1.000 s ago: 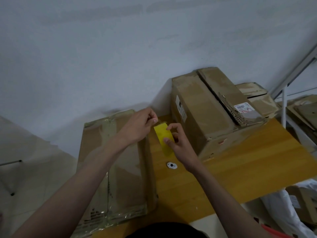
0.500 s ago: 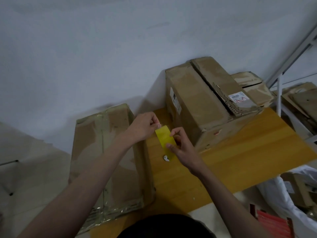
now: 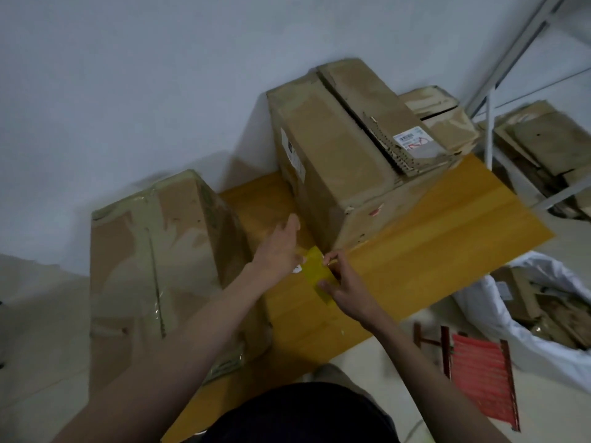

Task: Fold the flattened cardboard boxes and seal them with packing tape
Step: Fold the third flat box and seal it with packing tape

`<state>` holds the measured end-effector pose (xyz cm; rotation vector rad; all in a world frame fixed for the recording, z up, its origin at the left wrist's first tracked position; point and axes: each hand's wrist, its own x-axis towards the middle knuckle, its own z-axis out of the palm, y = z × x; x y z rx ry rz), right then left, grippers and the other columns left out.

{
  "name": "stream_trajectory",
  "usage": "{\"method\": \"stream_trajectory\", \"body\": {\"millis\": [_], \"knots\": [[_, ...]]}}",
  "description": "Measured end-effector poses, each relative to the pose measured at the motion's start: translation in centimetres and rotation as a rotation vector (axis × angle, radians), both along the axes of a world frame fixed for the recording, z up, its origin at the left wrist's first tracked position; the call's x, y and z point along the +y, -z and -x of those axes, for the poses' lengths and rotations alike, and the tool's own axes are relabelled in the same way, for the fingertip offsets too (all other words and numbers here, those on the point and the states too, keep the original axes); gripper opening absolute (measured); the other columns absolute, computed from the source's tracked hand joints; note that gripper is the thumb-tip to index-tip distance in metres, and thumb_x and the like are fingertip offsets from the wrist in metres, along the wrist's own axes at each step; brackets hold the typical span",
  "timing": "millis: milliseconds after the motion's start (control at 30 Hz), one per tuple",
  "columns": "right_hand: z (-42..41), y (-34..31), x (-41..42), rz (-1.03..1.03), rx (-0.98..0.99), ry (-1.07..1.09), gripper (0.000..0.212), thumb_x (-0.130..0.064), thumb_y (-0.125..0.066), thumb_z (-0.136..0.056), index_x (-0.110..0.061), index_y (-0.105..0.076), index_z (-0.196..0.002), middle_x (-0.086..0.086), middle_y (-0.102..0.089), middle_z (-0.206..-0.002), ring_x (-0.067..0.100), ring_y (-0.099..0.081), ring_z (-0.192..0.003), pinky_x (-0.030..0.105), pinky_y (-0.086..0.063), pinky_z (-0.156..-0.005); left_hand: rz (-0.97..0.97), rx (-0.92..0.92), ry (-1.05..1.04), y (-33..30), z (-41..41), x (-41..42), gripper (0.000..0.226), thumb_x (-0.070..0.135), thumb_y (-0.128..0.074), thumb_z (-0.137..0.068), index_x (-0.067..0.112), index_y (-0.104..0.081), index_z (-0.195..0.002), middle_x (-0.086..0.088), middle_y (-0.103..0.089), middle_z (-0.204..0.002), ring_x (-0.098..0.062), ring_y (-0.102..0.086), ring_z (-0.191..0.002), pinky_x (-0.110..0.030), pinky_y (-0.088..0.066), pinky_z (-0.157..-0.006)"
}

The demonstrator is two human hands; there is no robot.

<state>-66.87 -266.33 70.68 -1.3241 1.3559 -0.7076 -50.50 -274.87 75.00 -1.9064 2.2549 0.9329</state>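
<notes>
Right hand (image 3: pixel 350 287) pinched a small yellow rectangular card-like piece (image 3: pixel 316 272) over the yellow-orange wooden tabletop (image 3: pixel 431 238); thumb at the piece's lower end, curled fingers at its upper edge. What the piece was, couldn't tell. Left hand (image 3: pixel 281 247) was just left of it, fingers straight and loosely together, reaching toward the low corner of the big box, gripping nothing. A small white bit (image 3: pixel 297 269) showed between the left hand and the yellow piece, too blurred to identify.

Large brown assembled cardboard box with a white shipping label (image 3: pixel 339 155) sat on the far part of the table, against the pale wall (image 3: pixel 128 75), top flaps closed with a gap along the seam and a torn, ragged flap edge on the right. Second brown cardboard box wrapped in glossy clear tape (image 3: pixel 153 251) stood at the table's left edge, its right side touching or overlapping the tabletop. Smaller worn cardboard box (image 3: pixel 438 113) lay behind the big one.

Open tabletop ran right of the hands out to the right corner. Right of the table: white metal shelf frame (image 3: pixel 487 107) holding flat cardboard pieces (image 3: pixel 543 139), white sack of cardboard scraps (image 3: pixel 527 302), red slatted stool (image 3: pixel 476 375) on the floor.
</notes>
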Motion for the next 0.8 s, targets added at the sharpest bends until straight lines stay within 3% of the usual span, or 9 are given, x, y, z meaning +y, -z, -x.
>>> {"method": "stream_trajectory", "body": {"millis": [100, 200, 300, 400, 467, 667, 800], "knots": [[1.4, 2.4, 0.3, -0.038, 0.079, -0.003, 0.032, -0.002, -0.058, -0.097, -0.013, -0.033, -0.114, -0.003, -0.050, -0.078, 0.014, -0.045, -0.061, 0.038, -0.034, -0.056, 0.013, -0.065, 0.056, 1.1, 0.3, 0.0, 0.064, 0.023, -0.077, -0.083, 0.022, -0.035, -0.132, -0.010, -0.048, -0.127, -0.036, -0.052, -0.115, -0.043, -0.044, -0.087], [2.3, 5.0, 0.2, -0.074, 0.251, -0.044, 0.047, 0.002, -0.065, -0.090, -0.019, -0.030, -0.114, 0.017, -0.046, -0.078, 0.032, -0.047, -0.064, 0.037, -0.028, -0.058, 0.077, -0.078, 0.129, 2.1, 0.3, 0.1, 0.051, 0.033, -0.069, -0.090, 0.024, -0.040, -0.132, -0.008, -0.050, -0.129, -0.033, -0.050, -0.120, -0.042, -0.043, -0.092], [2.3, 8.3, 0.5, -0.050, 0.432, -0.113, 0.048, 0.002, -0.066, -0.089, -0.017, -0.033, -0.118, 0.022, -0.052, -0.086, 0.042, -0.052, -0.079, 0.039, -0.034, -0.068, 0.176, -0.087, 0.166, 2.5, -0.5, 0.3, 0.043, 0.038, -0.063, -0.093, 0.025, -0.044, -0.130, -0.004, -0.052, -0.129, -0.028, -0.050, -0.122, -0.040, -0.043, -0.096], [1.5, 10.5, 0.5, -0.077, 0.659, -0.122, 0.052, 0.001, -0.062, -0.088, -0.012, -0.036, -0.132, 0.018, -0.060, -0.112, 0.040, -0.055, -0.108, 0.048, -0.047, -0.085, 0.235, -0.129, 0.187, 2.7, -1.6, 0.3, 0.043, 0.040, -0.061, -0.094, 0.025, -0.045, -0.132, -0.002, -0.049, -0.132, -0.026, -0.048, -0.124, -0.040, -0.042, -0.100], [0.7, 11.4, 0.7, -0.098, 0.753, -0.149, 0.061, 0.005, -0.057, -0.088, -0.010, -0.031, -0.141, 0.016, -0.060, -0.117, 0.037, -0.055, -0.112, 0.046, -0.047, -0.087, 0.264, -0.161, 0.198, 2.7, -2.5, 0.3, 0.045, 0.042, -0.060, -0.094, 0.025, -0.046, -0.134, -0.002, -0.047, -0.135, -0.025, -0.048, -0.125, -0.040, -0.041, -0.103], [-0.4, 12.7, 1.1, -0.239, 0.813, -0.227, 0.066, 0.007, -0.051, -0.087, -0.010, -0.026, -0.145, 0.018, -0.055, -0.123, 0.034, -0.055, -0.114, 0.044, -0.049, -0.088, 0.300, -0.220, 0.216, 2.2, -4.9, 0.1, 0.048, 0.042, -0.059, -0.094, 0.025, -0.045, -0.136, -0.001, -0.042, -0.141, -0.023, -0.044, -0.130, -0.040, -0.037, -0.109], [-1.8, 9.0, -1.5, -0.244, 0.842, -0.282, 0.050, -0.004, -0.058, -0.093, -0.010, -0.037, -0.138, 0.020, -0.038, -0.141, 0.040, -0.044, -0.128, 0.047, -0.048, -0.090, 0.351, -0.221, 0.209, 1.2, -6.6, -0.8, 0.052, 0.042, -0.060, -0.093, 0.025, -0.045, -0.140, -0.001, -0.038, -0.148, -0.023, -0.040, -0.136, -0.040, -0.031, -0.115]]}}
